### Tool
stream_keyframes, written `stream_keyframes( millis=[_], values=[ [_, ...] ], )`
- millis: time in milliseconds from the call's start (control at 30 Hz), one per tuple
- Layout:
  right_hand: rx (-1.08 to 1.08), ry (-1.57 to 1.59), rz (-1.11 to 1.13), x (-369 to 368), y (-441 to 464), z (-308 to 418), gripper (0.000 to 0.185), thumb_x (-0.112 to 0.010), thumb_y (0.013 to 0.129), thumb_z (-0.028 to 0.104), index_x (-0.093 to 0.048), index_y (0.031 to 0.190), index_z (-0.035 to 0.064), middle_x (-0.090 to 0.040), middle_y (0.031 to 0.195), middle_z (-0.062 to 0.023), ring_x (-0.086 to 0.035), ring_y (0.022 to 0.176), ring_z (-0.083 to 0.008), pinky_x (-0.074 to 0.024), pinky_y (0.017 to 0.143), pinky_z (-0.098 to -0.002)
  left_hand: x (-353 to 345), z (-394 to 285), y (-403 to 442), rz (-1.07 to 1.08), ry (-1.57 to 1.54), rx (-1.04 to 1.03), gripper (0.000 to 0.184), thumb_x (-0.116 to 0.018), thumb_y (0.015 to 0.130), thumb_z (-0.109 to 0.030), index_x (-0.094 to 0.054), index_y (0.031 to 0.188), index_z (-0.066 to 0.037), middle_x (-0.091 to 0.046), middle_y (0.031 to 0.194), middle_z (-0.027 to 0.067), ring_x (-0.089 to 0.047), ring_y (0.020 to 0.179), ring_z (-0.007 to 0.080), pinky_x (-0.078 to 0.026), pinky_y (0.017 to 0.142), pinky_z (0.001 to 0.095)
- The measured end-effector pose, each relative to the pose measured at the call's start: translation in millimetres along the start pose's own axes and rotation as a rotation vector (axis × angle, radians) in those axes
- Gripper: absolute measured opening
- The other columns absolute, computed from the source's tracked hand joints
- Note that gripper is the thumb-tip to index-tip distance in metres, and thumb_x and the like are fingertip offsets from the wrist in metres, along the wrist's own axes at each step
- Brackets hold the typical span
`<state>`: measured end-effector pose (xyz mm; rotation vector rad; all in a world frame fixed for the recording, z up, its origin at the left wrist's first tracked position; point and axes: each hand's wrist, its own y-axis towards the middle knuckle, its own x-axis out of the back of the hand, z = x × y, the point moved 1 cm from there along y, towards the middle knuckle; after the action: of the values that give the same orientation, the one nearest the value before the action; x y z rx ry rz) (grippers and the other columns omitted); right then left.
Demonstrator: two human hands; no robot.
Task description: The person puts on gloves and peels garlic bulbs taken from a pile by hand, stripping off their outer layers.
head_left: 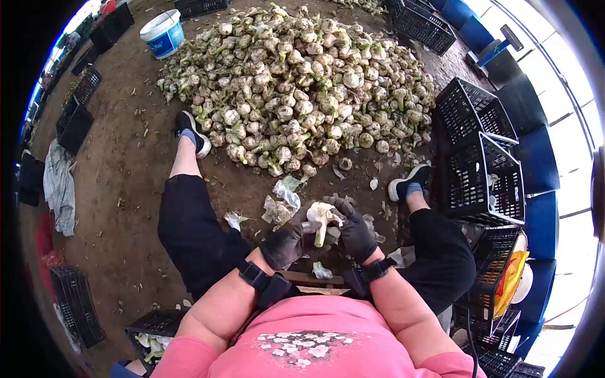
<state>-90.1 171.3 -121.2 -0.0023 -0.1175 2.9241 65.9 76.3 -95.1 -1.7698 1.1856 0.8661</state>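
Note:
A pale bulb with a short green-white stem (pixel 322 218) is between my two dark-gloved hands, its stem pointing down toward me. My right hand (pixel 353 233) has its fingers wrapped round the bulb's right side. At the bulb's left, my left hand (pixel 287 242) is closed, with a light-coloured thing at its fingertips that is too small to make out. Beyond my hands rises a large pile of similar bulbs (pixel 302 82). Loose peeled skins (pixel 277 211) lie on the ground just past my left hand.
Black crates (pixel 482 179) stand along the right, beside blue containers (pixel 539 160). A white and blue bucket (pixel 162 34) is at the upper left. My feet rest either side of the pile's near edge. More crates (pixel 75 305) and a pale sack (pixel 60 189) are at the left.

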Motion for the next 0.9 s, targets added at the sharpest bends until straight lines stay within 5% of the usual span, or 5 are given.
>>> stream_keyframes(
  millis=[167, 233, 500, 733, 900],
  values=[
    [-0.263, 0.422, -0.056, 1.2, 7.9, -1.7, 0.033, -0.056, 0.092, 0.015, -0.056, 0.122, 0.001, -0.061, 0.113, -0.0094, -0.057, 0.103, -0.0144, -0.0455, 0.09, -0.0286, 15.9, 13.5, 8.2, -0.152, 0.122, -0.109, 0.065, -0.059, 0.088, -0.006, -0.027, 0.144, -0.009, -0.056, 0.12, 0.0082, -0.061, 0.1, 0.0197, -0.054, 0.082, 0.0322],
    [-0.235, -0.159, -0.443, 4.2, 12.3, 2.6, 0.026, -0.058, 0.091, 0.016, -0.063, 0.11, -0.0005, -0.067, 0.094, -0.0069, -0.061, 0.088, -0.0139, -0.0489, 0.079, -0.0301, 21.3, 17.1, 11.2, -0.384, 0.443, -0.217, 0.08, -0.068, 0.081, -0.001, -0.022, 0.146, -0.008, -0.056, 0.119, 0.0091, -0.06, 0.099, 0.0168, -0.052, 0.082, 0.0302],
    [-0.123, -1.009, -0.08, -30.7, 23.4, 25.7, 0.025, -0.067, 0.08, 0.025, -0.068, 0.089, 0.0018, -0.063, 0.073, -0.0225, -0.064, 0.071, -0.0372, -0.0495, 0.064, -0.0443, 45.4, 24.9, 13.4, -0.498, 1.292, -0.438, 0.077, -0.073, 0.08, -0.014, -0.028, 0.142, -0.007, -0.057, 0.116, 0.011, -0.06, 0.099, 0.0198, -0.052, 0.083, 0.0328],
    [-0.38, 0.067, -0.311, -2.9, 13.7, -7.3, 0.018, -0.059, 0.087, 0.012, -0.067, 0.081, -0.0028, -0.062, 0.064, -0.0017, -0.055, 0.056, -0.0082, -0.0417, 0.049, -0.0279, 36.5, 12.7, 4.6, -0.2, 0.422, -0.226, 0.073, -0.059, 0.074, 0.005, -0.033, 0.14, -0.012, -0.057, 0.112, 0.0103, -0.06, 0.087, 0.0164, -0.053, 0.072, 0.0281],
    [-0.287, 0.047, -0.367, 12.1, 19.5, -30.7, 0.015, -0.063, 0.083, 0.012, -0.067, 0.076, -0.0009, -0.062, 0.064, -0.0022, -0.057, 0.06, -0.0104, -0.044, 0.053, -0.0299, 18.1, 7.5, 2.6, -0.126, 0.318, -0.144, 0.078, -0.06, 0.07, 0.008, -0.034, 0.141, -0.014, -0.056, 0.113, 0.0098, -0.062, 0.087, 0.0203, -0.054, 0.073, 0.0327]
  ],
)
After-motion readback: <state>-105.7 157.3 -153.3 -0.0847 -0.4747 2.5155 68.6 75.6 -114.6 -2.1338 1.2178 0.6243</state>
